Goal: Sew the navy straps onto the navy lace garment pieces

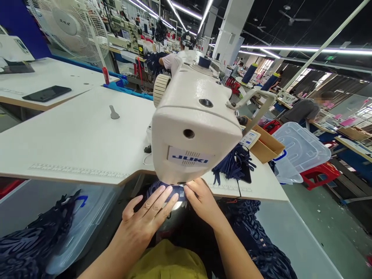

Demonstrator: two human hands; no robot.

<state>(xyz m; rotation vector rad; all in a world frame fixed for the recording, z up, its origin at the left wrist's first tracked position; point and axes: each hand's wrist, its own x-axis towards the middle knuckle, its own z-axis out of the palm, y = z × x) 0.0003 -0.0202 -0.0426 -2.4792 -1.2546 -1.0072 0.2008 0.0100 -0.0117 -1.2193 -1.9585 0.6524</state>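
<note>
A white sewing machine point(194, 116) marked JUKI stands in front of me, its head hiding the needle area. Beneath it lies a piece of navy fabric point(174, 191), with a small light patch near its right end. My left hand point(147, 215) rests on the fabric with fingers stretched out and lying flat. At the right end of the piece, my right hand point(202, 201) has its thumb and bent fingers closed on the fabric; some fingertips are hidden behind the machine head. A bright round metal surface point(178, 205) shows just below the fabric.
Navy strips point(234, 164) lie on the white table point(72, 135) beside a cardboard box point(266, 145). Piles of navy fabric hang low at left point(37, 236) and right point(255, 236). A phone point(46, 93) and a fan point(69, 27) are at left. A clear bin point(300, 145) stands at right.
</note>
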